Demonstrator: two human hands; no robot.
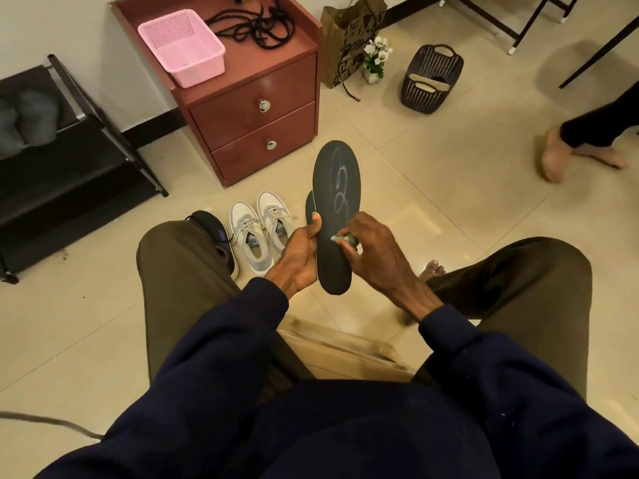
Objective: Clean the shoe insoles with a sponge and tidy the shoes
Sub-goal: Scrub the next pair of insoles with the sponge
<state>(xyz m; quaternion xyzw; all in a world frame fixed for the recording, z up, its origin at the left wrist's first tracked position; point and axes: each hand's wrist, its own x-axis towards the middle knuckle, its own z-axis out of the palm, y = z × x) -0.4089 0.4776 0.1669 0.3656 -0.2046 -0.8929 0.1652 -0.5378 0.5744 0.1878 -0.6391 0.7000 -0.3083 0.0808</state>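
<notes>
Black insole [337,209]: held upright between the person's knees, above the floor, top face to the camera; pale looping streaks run along its upper half.
Second insole [308,205]: only a dark sliver with a pale edge shows, tucked behind the first one's left side.
Left hand [299,252]: fingers curled round the black insole's left edge, thumb laid across its front; it grasps both insoles together.
Right hand [375,252]: fingers bunched, pinching a small green thing [340,238] whose pale tip touches the insole's middle; too small to tell if it is a sponge.
White-and-grey sneakers [250,236]: a pair side by side on the tiled floor [432,188], laced, just left of the hands.
Dark shoe [214,233]: beside the sneakers, partly hidden by the left knee.
Red-brown drawer cabinet [256,122]: against the wall, two drawers; on top sit a pink basket [181,46] and a tangle of black laces [256,27].
Dark perforated basket [430,81]: on the floor well behind, with pale insoles [427,86] inside.
Paper bag [349,36]: next to the cabinet, a small pot of white flowers [375,58] just in front.
Black shoe rack [69,160]: at the left wall.
Another person's bare foot [567,157]: at the right edge.
</notes>
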